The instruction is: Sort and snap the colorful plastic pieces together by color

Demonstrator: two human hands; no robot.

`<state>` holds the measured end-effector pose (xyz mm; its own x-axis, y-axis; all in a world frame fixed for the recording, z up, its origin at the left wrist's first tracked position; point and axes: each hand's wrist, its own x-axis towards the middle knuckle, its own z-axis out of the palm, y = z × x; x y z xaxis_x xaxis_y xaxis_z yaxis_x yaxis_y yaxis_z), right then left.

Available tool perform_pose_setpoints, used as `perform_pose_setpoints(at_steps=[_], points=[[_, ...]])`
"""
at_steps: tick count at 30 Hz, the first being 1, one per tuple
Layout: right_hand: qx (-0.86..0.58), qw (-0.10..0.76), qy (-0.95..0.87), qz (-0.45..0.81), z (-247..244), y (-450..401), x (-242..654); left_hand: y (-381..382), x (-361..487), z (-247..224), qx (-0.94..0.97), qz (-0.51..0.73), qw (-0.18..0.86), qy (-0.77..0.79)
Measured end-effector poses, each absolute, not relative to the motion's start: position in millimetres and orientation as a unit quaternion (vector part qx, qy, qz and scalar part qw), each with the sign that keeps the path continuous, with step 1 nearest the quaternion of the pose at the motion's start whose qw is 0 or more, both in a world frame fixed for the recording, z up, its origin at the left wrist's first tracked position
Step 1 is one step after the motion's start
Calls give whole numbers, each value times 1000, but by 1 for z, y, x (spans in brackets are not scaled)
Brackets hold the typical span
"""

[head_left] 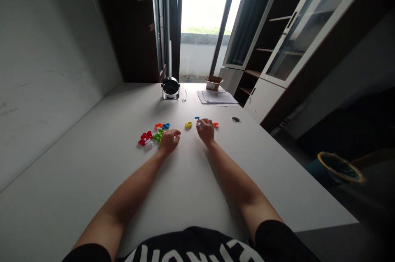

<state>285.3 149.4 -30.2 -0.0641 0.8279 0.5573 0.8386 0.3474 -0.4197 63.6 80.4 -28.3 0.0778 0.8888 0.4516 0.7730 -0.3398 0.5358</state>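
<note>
My left hand (170, 140) is beside a cluster of small plastic pieces, its fingers and thumb apart with nothing visible between them. It partly covers green pieces (158, 135). Red pieces (145, 137) and a white piece (149, 144) lie farther left; orange pieces (158, 126) and blue pieces (166, 126) lie just beyond. My right hand (206, 131) arches over the table, fingers curved and apart. Under them a bit of blue shows, mostly hidden. Near this hand are a yellow piece (188, 125), a small blue piece (197, 118) and an orange piece (215, 124).
At the back of the white table (179, 192) stand a round black device (170, 88) and an open cardboard box (214, 82). Papers (217, 97) lie before the box, and a thin strap (184, 96) by the device. A cable hole (236, 120) is at right.
</note>
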Motion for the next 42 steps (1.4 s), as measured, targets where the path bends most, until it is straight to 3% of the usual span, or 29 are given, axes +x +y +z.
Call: perform_pose_setpoints(at_steps=[10,42], points=[[-692,317,-649,-24,-46,170,312,81,63,-29,733,370,79,565],[-688,283,-667,-28,-61,176,312,79,64,-29,731,346,74,584]])
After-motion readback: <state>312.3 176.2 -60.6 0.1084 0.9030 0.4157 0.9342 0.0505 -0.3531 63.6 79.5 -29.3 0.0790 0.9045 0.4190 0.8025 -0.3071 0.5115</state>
